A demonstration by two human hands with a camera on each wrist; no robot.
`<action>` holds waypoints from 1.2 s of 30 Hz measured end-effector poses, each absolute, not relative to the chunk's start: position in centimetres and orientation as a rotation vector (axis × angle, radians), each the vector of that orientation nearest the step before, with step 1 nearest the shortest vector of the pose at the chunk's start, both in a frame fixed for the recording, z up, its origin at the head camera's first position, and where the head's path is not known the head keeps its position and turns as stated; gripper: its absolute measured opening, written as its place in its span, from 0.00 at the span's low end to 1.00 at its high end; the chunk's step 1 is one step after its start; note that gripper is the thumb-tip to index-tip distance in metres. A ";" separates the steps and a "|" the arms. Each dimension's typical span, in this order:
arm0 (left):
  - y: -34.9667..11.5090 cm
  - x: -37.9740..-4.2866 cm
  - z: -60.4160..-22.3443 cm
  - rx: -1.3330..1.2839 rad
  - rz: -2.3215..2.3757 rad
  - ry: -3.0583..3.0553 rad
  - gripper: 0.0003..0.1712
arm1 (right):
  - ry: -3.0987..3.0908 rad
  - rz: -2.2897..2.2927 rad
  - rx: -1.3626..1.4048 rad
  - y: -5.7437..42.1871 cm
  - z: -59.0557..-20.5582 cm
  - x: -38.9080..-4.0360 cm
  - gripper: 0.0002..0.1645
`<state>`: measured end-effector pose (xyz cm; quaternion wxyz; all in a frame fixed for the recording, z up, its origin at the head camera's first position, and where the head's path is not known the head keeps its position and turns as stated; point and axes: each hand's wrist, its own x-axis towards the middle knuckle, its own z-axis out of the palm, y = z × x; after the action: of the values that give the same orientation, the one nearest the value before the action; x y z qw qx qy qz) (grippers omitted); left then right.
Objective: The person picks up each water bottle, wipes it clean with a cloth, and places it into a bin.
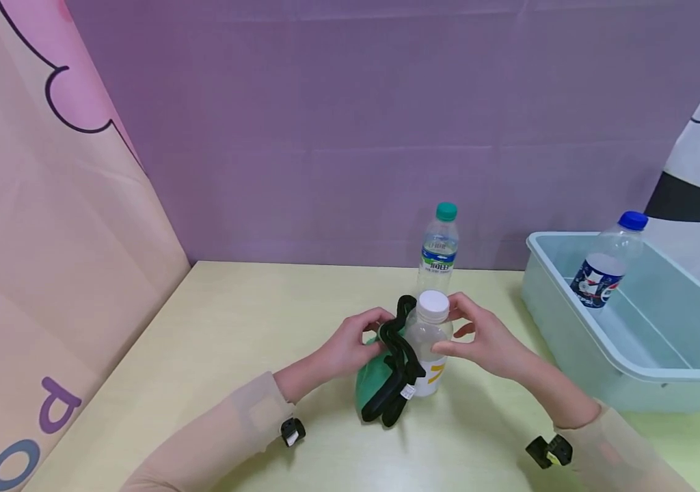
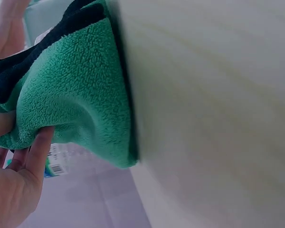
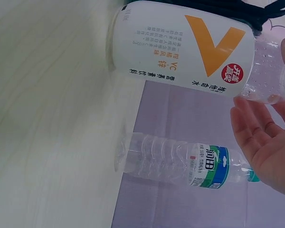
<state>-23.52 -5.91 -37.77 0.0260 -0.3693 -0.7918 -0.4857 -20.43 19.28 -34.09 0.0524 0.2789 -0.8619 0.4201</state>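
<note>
First voice: What did your left hand (image 1: 353,348) have hold of?

Second voice: You pinched a folded green terry towel (image 2: 76,90) between thumb and fingers, its black edging (image 1: 405,359) bunched toward your right. The towel stood above the pale wood-grain tabletop (image 1: 276,294), near the middle, with its lower edge close to the surface.

First voice: And your right hand (image 1: 488,342)?

Second voice: Your thumb and fingers curved around the shoulder of a clear white-capped vitamin drink bottle (image 3: 180,47), with a gap at the palm; how firmly you gripped could not be told. The bottle was upright just beside the towel, its white label printed with a big orange V.

First voice: What was around you?

Second voice: A green-capped water bottle (image 1: 438,253) stood upright behind the drink bottle, apart from it. To your right sat a pale blue plastic tub (image 1: 608,376), with a blue-capped Pepsi bottle (image 1: 602,270) tilted inside. A purple cloth backdrop (image 1: 356,137) hung behind the table.
</note>
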 end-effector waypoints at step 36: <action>-5.9 -23.4 -37.1 -1.183 -1.432 -2.550 0.16 | -2.576 1.266 0.887 19.3 -34.1 -20.3 0.30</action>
<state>-23.41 -5.93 -37.14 -0.0066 -0.3749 -0.8084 -0.4538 -20.31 19.32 -34.14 0.0688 0.2944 -0.8555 0.4204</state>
